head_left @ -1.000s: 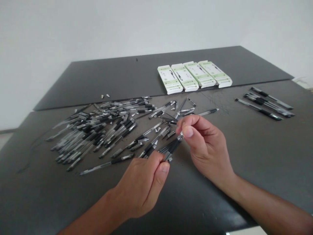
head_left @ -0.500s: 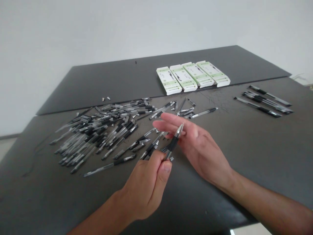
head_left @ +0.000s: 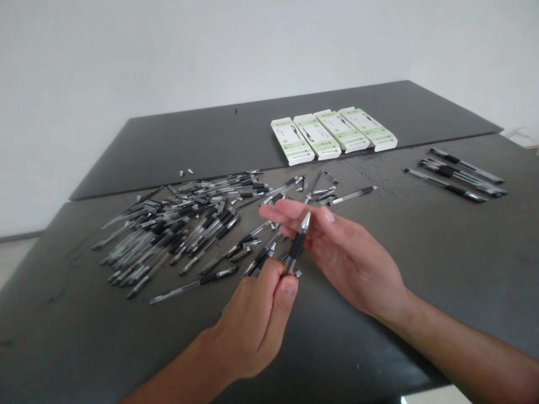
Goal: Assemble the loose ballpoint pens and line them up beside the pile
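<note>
A gel pen (head_left: 297,246) with a black grip and a metal tip is pinched at its lower end between the thumb and fingers of the left hand (head_left: 261,320), which is closed around it. The pen is held above the counter (head_left: 421,269), tilted tip-up and slightly to the right. The right hand (head_left: 349,252) is spread open just behind the pen's tip, with the fingers stretched out to the left and nothing gripped in it; whether its fingers touch the tip cannot be told. A large loose pile of pens (head_left: 181,224) is scattered on the counter to the left of and beyond both hands. Two small pen tips (head_left: 186,171) are seen apart from the pile, at its far edge. Four white-and-green pen boxes (head_left: 332,134) are laid side by side farther back. A small group of pens (head_left: 457,174) is laid well apart on the right.
</note>
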The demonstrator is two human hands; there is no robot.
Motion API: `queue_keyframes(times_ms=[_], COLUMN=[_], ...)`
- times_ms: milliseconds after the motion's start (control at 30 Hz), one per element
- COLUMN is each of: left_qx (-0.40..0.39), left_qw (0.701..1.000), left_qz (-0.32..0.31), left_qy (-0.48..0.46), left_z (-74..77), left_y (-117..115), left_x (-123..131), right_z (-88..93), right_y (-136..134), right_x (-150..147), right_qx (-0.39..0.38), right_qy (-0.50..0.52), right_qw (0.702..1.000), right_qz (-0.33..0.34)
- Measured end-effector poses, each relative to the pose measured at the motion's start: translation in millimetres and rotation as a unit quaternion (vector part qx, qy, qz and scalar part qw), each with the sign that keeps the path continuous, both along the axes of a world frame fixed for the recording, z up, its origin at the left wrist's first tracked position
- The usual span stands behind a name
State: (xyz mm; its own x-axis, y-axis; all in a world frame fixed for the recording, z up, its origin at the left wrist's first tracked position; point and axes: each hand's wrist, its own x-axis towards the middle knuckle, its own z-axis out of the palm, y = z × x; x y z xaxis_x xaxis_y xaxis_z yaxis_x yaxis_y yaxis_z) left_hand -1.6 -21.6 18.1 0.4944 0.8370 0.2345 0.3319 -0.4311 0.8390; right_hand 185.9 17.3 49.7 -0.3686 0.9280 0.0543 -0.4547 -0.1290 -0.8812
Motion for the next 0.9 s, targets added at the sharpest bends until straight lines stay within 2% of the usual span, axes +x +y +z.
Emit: queue_keyframes(times_ms=[67,200,267,400,467,633,767,900], left_qx=[-0.003,-0.010,-0.015,-0.026,-0.026,-0.018,-0.028,-0.055], left_qw=[1.000,1.000,1.000,0.999,0.999,0.999,0.999,0.998], left_qz=[0.000,0.000,-0.003,-0.008,-0.007,0.003,-0.010,0.002], left_qy=[-0.005,-0.015,-0.023,-0.027,-0.027,-0.030,-0.018,-0.021], left_z=[-0.5,-0.2,0.5,1.5,1.4,0.4,-0.4,-1.5], left_y=[0.0,-0.2,-0.9,-2.4,-2.8,-3.1,-3.6,-5.6], left_x=[0.7,1.3,0.8,-0.7,-1.1,-0.8,0.4,0.3], right_z=[0.0,-2.3,-2.0,2.3,4.2,3.2,1.0,2.5], right_y=[-0.3,3.3,4.4,2.1,0.9,3.3,3.9,1.0], right_x=[0.1,-0.1,-0.5,-1.8,-1.3,2.6,1.7,-0.4], right_qx=[0.014,0.017,0.009,0.016,0.033,0.060,0.018,0.000], right_qy=[-0.024,-0.043,-0.019,0.011,0.000,-0.075,-0.073,-0.008], right_qw=[1.000,0.997,0.999,0.999,0.998,0.995,0.996,1.000], right_qz=[0.003,-0.065,-0.045,0.048,0.055,-0.008,-0.053,0.025])
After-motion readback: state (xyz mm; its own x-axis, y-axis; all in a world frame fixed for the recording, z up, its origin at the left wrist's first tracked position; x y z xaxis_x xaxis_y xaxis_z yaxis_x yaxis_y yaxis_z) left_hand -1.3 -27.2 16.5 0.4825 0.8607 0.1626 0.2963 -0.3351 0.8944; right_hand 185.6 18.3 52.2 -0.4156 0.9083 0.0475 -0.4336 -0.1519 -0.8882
